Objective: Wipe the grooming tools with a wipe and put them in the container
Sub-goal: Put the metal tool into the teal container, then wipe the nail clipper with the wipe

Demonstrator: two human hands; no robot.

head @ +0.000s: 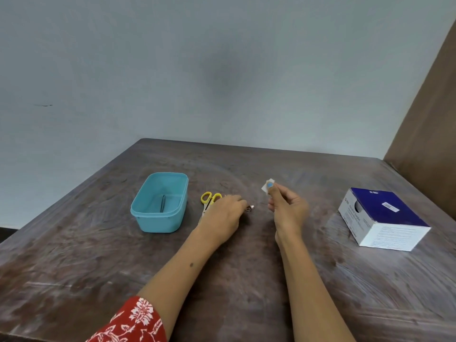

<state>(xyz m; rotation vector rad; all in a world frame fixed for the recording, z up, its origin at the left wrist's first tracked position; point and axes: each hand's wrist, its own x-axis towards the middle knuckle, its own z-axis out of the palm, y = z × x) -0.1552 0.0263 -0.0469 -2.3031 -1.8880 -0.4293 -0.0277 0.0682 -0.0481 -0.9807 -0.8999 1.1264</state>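
Right hand [287, 209] pinches small white wipe [267, 185] mid-frame; left hand [225, 213] fingers curl on small metal tool [251, 207] beside yellow-handled scissors [209, 201]. Risk: tiny tool slips from the fingers, missing teal plastic container [160, 202].

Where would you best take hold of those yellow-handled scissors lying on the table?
Probably by the yellow loop handles of the yellow-handled scissors, coming from above on the far side. The loops point away from the person and lie clear, while the left hand covers the blade end. The teal plastic container sits to their left, apart.
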